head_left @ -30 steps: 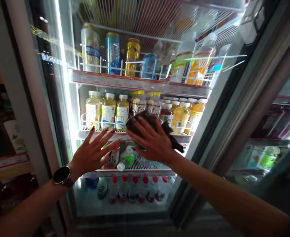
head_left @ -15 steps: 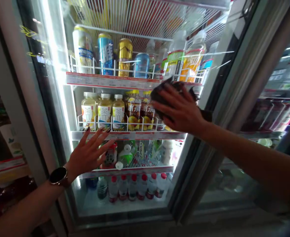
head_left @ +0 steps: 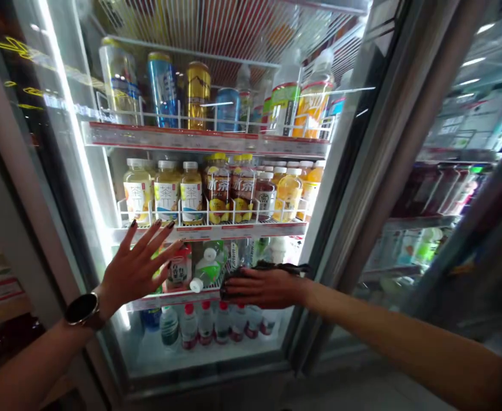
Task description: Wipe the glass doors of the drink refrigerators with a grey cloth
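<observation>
My right hand (head_left: pixel 270 288) lies flat over a dark, crumpled cloth (head_left: pixel 229 284), pressing it to the glass door of a lit drinks cooler at the height of the lower shelves. Some of the cloth pokes out above the fingers and past the fingertips; the rest is hidden under the palm. To the left, my left hand (head_left: pixel 135 262) has its fingers spread at the glass, below the tea bottles (head_left: pixel 166 191), holding nothing. A dark round watch (head_left: pixel 82 309) is on that wrist.
Behind the glass, cans (head_left: pixel 198 96) and bottles stand on wire shelves. Red-capped bottles (head_left: pixel 206 325) line the bottom, and a green bottle (head_left: pixel 207 271) lies tilted above them. A metal door frame (head_left: pixel 349 228) rises at the right, with another cooler beyond it.
My right hand has moved down and left with the cloth, from the upper middle shelf to the lower shelves, uncovering juice bottles. My left hand stays spread at the glass; the view has shifted slightly.
</observation>
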Action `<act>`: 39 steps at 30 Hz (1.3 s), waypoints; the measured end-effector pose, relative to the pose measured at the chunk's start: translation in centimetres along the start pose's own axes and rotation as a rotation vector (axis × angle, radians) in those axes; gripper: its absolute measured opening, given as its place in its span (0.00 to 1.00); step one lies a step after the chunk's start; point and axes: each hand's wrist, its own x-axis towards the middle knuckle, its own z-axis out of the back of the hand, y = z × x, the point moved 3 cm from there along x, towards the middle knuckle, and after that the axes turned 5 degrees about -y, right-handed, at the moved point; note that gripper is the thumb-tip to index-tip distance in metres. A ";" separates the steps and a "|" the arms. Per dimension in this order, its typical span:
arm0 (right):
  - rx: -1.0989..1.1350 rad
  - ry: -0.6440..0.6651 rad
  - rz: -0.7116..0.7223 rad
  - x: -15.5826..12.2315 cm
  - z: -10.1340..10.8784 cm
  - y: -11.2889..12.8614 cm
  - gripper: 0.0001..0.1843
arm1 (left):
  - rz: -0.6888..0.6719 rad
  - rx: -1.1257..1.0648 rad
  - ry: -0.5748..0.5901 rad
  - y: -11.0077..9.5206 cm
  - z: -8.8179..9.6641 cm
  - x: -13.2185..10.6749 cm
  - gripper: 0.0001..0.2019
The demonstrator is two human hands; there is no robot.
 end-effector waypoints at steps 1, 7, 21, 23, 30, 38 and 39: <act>0.001 0.022 0.031 -0.6 0.8 -1.1 0.27 | 0.000 -0.006 0.000 -0.1 -0.1 -0.2 0.43; -0.192 -0.085 -0.461 -4.7 9.5 -15.1 0.37 | -0.007 -0.014 -0.006 -0.6 -0.4 -0.7 0.42; 0.026 -0.059 -0.127 -2.7 -1.2 2.6 0.34 | 0.000 -0.004 0.004 -0.5 -0.4 -0.8 0.40; 0.050 -0.027 -0.006 -2.7 0.3 0.3 0.36 | -0.003 -0.008 -0.006 -0.5 -0.3 -0.8 0.39; -0.246 -0.149 -0.603 0.3 10.4 -17.7 0.40 | -0.008 -0.017 0.005 -0.5 -0.5 -0.9 0.39; -0.164 -0.095 -0.564 6.2 3.3 -8.1 0.44 | -0.004 0.000 -0.010 -0.6 -0.5 -0.8 0.38; -0.141 -0.069 -0.456 6.3 1.7 -5.5 0.43 | 0.001 0.000 0.000 -0.6 -0.5 -0.7 0.39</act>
